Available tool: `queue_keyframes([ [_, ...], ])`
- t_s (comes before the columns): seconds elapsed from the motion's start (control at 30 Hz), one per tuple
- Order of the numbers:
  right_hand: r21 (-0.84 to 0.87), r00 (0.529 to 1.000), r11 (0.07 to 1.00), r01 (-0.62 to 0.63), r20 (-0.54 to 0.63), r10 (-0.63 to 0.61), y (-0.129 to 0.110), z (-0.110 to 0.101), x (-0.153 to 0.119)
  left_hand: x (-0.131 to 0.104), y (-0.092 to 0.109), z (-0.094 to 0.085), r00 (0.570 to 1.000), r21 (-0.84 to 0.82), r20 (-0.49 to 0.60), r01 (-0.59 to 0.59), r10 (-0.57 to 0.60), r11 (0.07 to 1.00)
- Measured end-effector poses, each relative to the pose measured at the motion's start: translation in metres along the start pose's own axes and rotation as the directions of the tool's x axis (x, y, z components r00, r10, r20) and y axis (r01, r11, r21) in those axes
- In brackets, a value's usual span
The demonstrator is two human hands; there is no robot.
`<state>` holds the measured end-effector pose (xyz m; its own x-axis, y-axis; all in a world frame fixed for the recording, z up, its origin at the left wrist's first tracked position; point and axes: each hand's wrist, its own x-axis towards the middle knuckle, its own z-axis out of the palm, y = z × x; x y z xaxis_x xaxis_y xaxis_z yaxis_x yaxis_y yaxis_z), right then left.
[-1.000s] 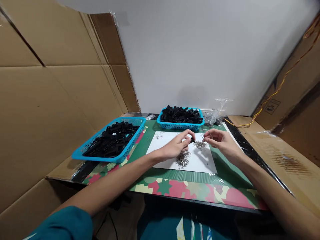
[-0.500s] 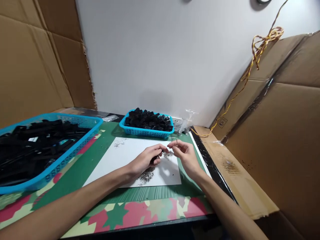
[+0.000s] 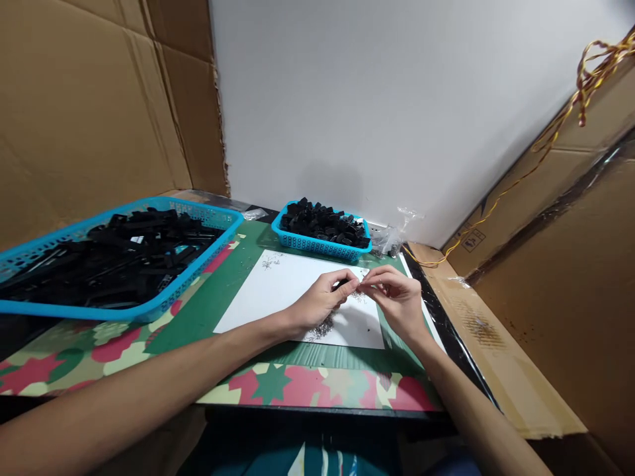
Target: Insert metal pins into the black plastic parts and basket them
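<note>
1. At left of the frame, the large blue basket holds black parts.
2. Near the centre, the left hand is curled closed around a small black piece, which lies between thumb and fingers.
3. Just right of this piece, the right hand has fingertips pinched together; I cannot tell what they hold.

The left basket and the far basket look like smooth, slightly glossy plastic. The sheet resembles smooth, matt paper. The small pins have a metallic shine. The boxes show dull brown cardboard, rough at torn edges, with glossy tape. The bag is shiny, crinkled clear plastic.
</note>
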<state>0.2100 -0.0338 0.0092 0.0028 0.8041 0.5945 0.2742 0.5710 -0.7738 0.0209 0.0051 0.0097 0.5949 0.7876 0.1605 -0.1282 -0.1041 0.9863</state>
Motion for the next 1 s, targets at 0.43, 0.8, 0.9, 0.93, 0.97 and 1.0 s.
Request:
queue_keyframes([
  [0.43,-0.033,0.999,0.999,-0.022,0.046,0.023,-0.0044,-0.0026,-0.0007,-0.0008,0.0011,-0.0021,0.988,0.157,0.012,-0.152,0.152,0.976],
  [0.8,-0.045,0.98,0.983,-0.176,0.081,0.179,-0.0012,-0.0011,-0.0013,-0.0006,-0.003,-0.0052,0.957,0.469,-0.082,-0.21,0.279,0.858],
  [0.9,-0.158,0.977,0.974,-0.162,0.116,0.181,-0.0017,-0.0035,-0.0004,-0.0017,-0.0018,-0.0043,0.969,0.509,-0.083,-0.162,0.235,0.846],
  [0.93,-0.185,0.974,0.969,-0.164,0.127,0.189,-0.0016,-0.0039,-0.0001,-0.0021,-0.0014,-0.0036,0.973,0.52,-0.088,-0.14,0.215,0.843],
  [0.97,-0.204,0.971,0.964,-0.169,0.136,0.199,-0.0013,-0.004,0.0,-0.0025,-0.0013,-0.0027,0.976,0.531,-0.094,-0.117,0.196,0.839],
  [1.0,-0.216,0.968,0.961,-0.175,0.141,0.208,-0.0008,-0.0038,0.0001,-0.0027,-0.0014,-0.002,0.979,0.539,-0.1,-0.098,0.179,0.836],
])
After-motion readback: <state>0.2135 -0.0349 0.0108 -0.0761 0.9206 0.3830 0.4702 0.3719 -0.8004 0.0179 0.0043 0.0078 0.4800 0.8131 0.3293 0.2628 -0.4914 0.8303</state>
